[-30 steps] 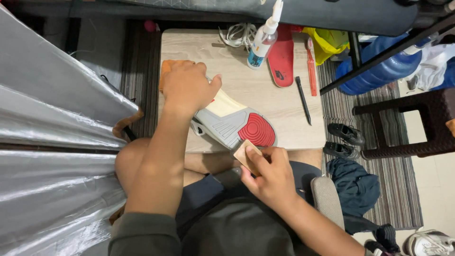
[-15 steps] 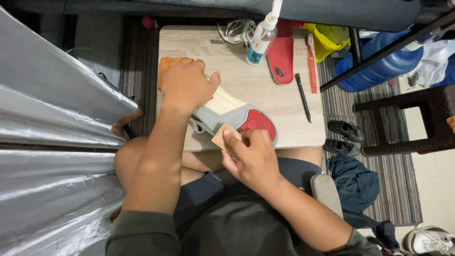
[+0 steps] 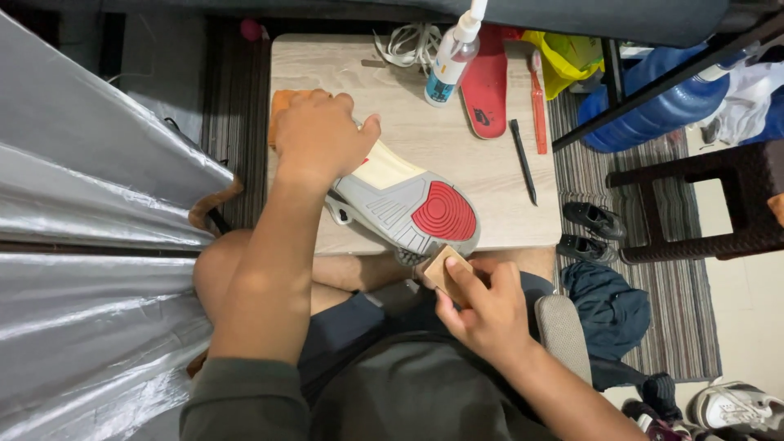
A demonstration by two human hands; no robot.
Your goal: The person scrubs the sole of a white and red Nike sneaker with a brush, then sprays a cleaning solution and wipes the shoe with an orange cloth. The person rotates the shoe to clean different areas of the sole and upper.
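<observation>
Red-patched shoe sole (image 3: 408,204) under left hand (image 3: 320,135), right hand (image 3: 482,306) gripping tan block (image 3: 445,273)

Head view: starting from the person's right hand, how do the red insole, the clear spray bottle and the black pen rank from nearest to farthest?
Measured from the right hand, at the table's near edge:
1. Slim black pen, lying on the table's right side.
2. Flat red insole, towards the far edge.
3. Clear spray bottle, just left of the insole at the far edge.

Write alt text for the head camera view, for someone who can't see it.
Seen from above, a seated person's left hand presses a sneaker sole-up on a small wooden table, while the right hand holds a tan block at the shoe's toe edge. A spray bottle, a red insole and a black pen lie farther back.
</observation>
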